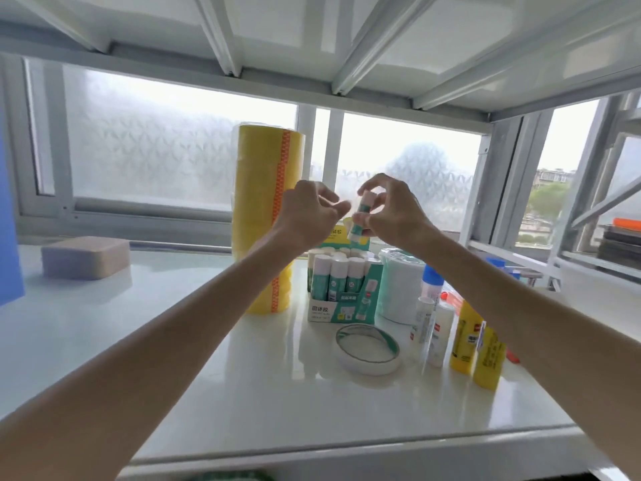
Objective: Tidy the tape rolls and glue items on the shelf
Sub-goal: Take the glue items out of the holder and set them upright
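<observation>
My right hand (392,211) holds a green-and-white glue stick (360,218) upright above the green display box of glue sticks (341,293). Just left of the stick is my left hand (312,211), fingers loosely curled and holding nothing. Left of the box, a tall stack of yellow tape rolls (265,216) stands on the white shelf (242,394). A flat roll of white double-sided tape (367,348) lies in front of the box. To the right stand white glue bottles (432,329) and yellow glue bottles (475,341).
A wrapped white roll (399,284) stands behind the bottles, with a blue-capped bottle (432,277) beside it. A grey-brown block (85,256) lies at the shelf's back left. A blue panel (10,220) borders the left edge. The upper shelf's underside (312,36) hangs close overhead.
</observation>
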A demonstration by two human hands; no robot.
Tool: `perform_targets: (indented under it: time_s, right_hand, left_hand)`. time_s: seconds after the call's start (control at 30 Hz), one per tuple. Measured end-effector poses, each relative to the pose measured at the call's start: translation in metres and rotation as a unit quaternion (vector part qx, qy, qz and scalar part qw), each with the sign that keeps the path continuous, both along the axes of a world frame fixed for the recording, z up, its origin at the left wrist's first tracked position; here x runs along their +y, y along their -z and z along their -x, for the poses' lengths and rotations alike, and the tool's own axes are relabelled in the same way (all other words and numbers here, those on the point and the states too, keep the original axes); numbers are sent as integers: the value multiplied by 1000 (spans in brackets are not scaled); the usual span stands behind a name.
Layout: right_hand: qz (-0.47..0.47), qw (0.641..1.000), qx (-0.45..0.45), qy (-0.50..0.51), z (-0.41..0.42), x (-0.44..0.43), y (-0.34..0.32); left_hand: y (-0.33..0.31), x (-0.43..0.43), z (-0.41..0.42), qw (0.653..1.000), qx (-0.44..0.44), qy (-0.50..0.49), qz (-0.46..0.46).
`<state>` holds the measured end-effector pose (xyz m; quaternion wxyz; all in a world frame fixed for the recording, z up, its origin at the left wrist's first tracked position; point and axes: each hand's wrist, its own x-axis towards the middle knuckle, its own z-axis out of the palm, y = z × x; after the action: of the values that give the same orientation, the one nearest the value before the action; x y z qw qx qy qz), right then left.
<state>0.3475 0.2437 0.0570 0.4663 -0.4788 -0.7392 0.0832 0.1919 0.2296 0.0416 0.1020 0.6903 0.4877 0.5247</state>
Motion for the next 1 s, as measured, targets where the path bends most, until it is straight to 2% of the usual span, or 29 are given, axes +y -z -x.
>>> perform_targets:
  time_s: [0.1, 0.2, 0.37, 0.5, 0.67, 0.73, 0.87, 1.0]
  right_hand:
    - [47, 998, -35, 3, 3, 9, 9]
    - [51, 994, -95, 30, 3, 12, 19]
    - [92, 975, -193, 60, 3, 11, 18]
    - [57, 974, -212, 55, 6, 9, 20]
    - [75, 956, -279, 55, 7, 4, 14]
    - [52, 958, -276, 51, 5, -4, 9]
    - [-53, 974, -214, 45, 0, -39, 0]
    - [-64, 985, -154, 32, -6, -83, 14]
  left_hand:
    - [39, -4, 9, 998, 22, -63, 8]
    - [70, -8, 12, 996, 20, -85, 5]
    - [80, -6, 10, 998, 12, -58, 3]
    - [84, -8, 8, 999, 19, -40, -10]
    - [86, -6, 8, 999, 19, -27, -4]
    - [85, -7, 8, 1000, 6, -25, 15]
    - [86, -14, 0, 997, -31, -19, 68]
    - [85, -17, -9, 991, -62, -33, 112]
